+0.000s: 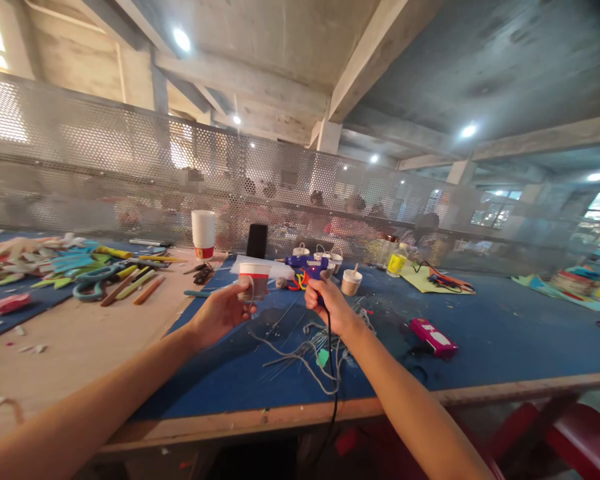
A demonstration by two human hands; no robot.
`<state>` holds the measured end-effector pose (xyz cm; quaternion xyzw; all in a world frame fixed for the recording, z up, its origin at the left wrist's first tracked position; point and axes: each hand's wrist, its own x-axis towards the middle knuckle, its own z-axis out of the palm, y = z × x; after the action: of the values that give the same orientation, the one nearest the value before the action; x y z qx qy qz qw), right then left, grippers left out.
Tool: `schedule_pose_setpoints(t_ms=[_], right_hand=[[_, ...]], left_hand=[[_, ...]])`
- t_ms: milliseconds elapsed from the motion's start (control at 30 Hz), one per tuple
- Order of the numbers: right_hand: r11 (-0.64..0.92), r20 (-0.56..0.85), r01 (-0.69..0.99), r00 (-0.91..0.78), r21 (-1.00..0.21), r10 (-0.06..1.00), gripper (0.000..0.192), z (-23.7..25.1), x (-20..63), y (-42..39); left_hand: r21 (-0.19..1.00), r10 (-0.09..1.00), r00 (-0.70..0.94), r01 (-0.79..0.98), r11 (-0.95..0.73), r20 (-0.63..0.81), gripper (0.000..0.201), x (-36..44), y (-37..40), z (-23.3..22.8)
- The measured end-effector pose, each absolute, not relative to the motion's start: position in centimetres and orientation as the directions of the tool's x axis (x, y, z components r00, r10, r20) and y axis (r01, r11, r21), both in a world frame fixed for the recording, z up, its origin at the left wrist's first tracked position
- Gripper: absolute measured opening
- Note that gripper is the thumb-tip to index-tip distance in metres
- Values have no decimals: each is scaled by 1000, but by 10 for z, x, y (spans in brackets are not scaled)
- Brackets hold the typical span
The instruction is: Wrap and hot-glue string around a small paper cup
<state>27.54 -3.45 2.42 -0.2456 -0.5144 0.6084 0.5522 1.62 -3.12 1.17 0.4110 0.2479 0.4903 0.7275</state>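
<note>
In my left hand (pixel 225 310) is a white paper cup (pixel 254 270) with a red band, held upright above the blue table mat. My right hand (pixel 330 303) grips a blue hot glue gun (pixel 309 263) by its handle, and its nozzle points left toward the cup without touching it. A black cord (pixel 331 367) runs from the handle down over the table edge. Beneath my hands lie loose grey strings (pixel 300 353) and a small green scrap (pixel 323 357). Behind the glue gun stand several small cups, partly hidden, and another cup (pixel 351 282) with a stick in it.
Stacked paper cups (pixel 203 233) and a black phone (pixel 257 241) stand at the back. Scissors (pixel 93 285) and several tools lie left, near colourful scraps (pixel 55 257). A yellow-labelled bottle (pixel 397 260) and a magenta box (pixel 434 337) are right. A perforated metal screen (pixel 280 173) bounds the table.
</note>
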Motion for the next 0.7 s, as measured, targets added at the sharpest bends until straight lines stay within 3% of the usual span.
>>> schedule_pose_setpoints(t_ms=[133,267,400,533,700], right_hand=[[217,334,-361,-302,-907,893,29,27,270,-41],[276,368,-293,-333,-915,868,38,30,266,-48],[402,388,-6,-279,-915,878,36,26,264,-53],[521,469,255,-240,-814,850,37,16,261,-54],[716,668,332,-264,-614,696,35,12,258,-54]], left_hand=[[854,920,391,-488,178,31,21,15,-31,10],[858,920,390,-482,180,26,21,13,-30,7],[851,927,374,-489,191,7,15,15,-30,7],[842,931,365,-500,201,-6,10,16,-31,9],[840,934,358,-512,183,15,10,17,-34,12]])
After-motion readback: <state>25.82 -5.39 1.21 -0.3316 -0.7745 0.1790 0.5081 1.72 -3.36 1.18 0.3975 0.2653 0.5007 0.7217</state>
